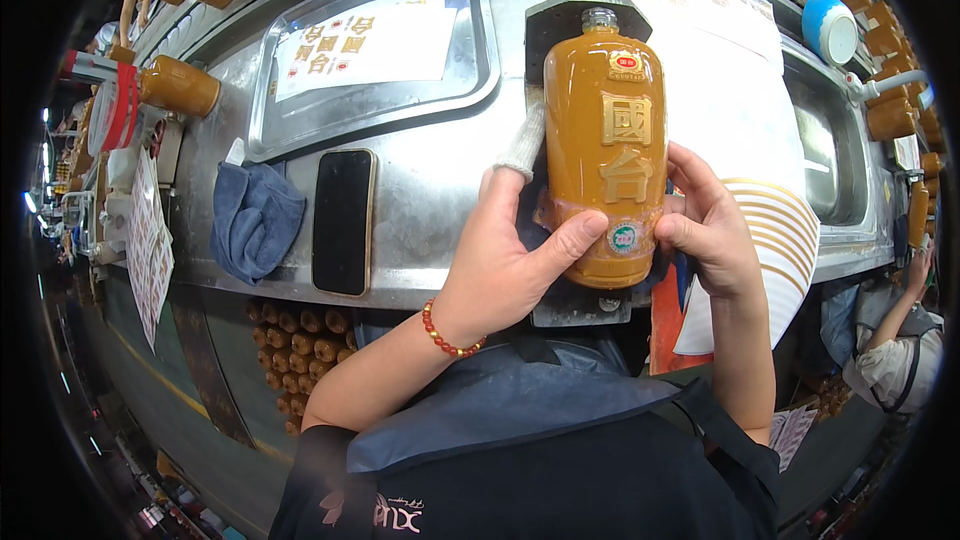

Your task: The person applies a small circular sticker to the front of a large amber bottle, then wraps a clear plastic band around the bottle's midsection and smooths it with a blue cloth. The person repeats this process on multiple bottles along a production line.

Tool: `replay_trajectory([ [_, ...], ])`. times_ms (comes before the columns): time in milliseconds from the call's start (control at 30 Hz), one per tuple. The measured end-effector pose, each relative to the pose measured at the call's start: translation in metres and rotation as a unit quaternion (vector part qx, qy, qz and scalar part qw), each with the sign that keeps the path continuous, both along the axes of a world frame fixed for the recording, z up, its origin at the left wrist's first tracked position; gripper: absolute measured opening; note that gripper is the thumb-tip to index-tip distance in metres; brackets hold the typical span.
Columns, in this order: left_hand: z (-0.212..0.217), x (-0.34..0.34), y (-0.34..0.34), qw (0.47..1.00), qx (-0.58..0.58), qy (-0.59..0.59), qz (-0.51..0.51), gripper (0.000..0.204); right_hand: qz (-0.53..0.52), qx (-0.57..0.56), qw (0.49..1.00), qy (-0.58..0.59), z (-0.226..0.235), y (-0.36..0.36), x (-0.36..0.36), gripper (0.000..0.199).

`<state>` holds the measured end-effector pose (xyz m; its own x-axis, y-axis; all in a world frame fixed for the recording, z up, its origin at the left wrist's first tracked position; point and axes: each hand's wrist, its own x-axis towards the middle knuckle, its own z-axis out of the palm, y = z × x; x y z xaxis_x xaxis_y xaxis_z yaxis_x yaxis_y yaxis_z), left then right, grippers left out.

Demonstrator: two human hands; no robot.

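A caramel-brown bottle point(580, 120) with raised gold characters and a clear neck lies face up on a dark holder point(546, 35). A small round green-and-white label point(625, 238) sits low on its front, over what looks like a clear band. My left hand point(515, 265) is closed on the bottle's lower left, its thumb pressed beside the label. A white knitted finger sleeve point(522, 148) covers one of its fingers. My right hand point(715, 230) grips the lower right side, with the thumb near the label's other edge. The bottle hides some fingertips.
Left of the holder are a metal tray point(470, 90) with printed sticker sheets point(420, 45), a phone point(343, 222) and a blue cloth point(255, 220). On the right lie white sheets point(735, 130) and gold-striped strips point(770, 230), beside a metal basin point(835, 155) and a blue-and-white container point(829, 28).
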<state>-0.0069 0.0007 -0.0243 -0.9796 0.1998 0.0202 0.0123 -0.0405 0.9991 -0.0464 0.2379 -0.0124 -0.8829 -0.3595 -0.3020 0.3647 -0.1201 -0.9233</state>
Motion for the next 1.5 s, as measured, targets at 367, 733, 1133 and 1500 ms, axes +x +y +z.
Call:
replay_trajectory([
  [367, -0.006, 0.009, -0.004, 0.999, -0.041, 0.003, 0.001, 0.086, 0.029, 0.043, 0.999, 0.014, 0.003, 0.01, 0.002, 0.071],
  [733, -0.004, 0.009, 0.0, 0.999, 0.031, -0.002, -0.022, 0.085, 0.045, -0.027, 0.998, -0.035, 0.002, 0.009, -0.004, 0.061],
  [1133, -0.003, 0.008, 0.004, 0.993, 0.101, -0.066, 0.009, 0.062, 0.053, 0.022, 0.998, 0.028, 0.011, 0.008, -0.008, 0.046],
  [1500, -0.001, 0.008, 0.0, 0.995, 0.075, -0.069, 0.001, 0.068, 0.057, -0.006, 0.998, 0.001, 0.005, 0.004, -0.016, 0.047],
])
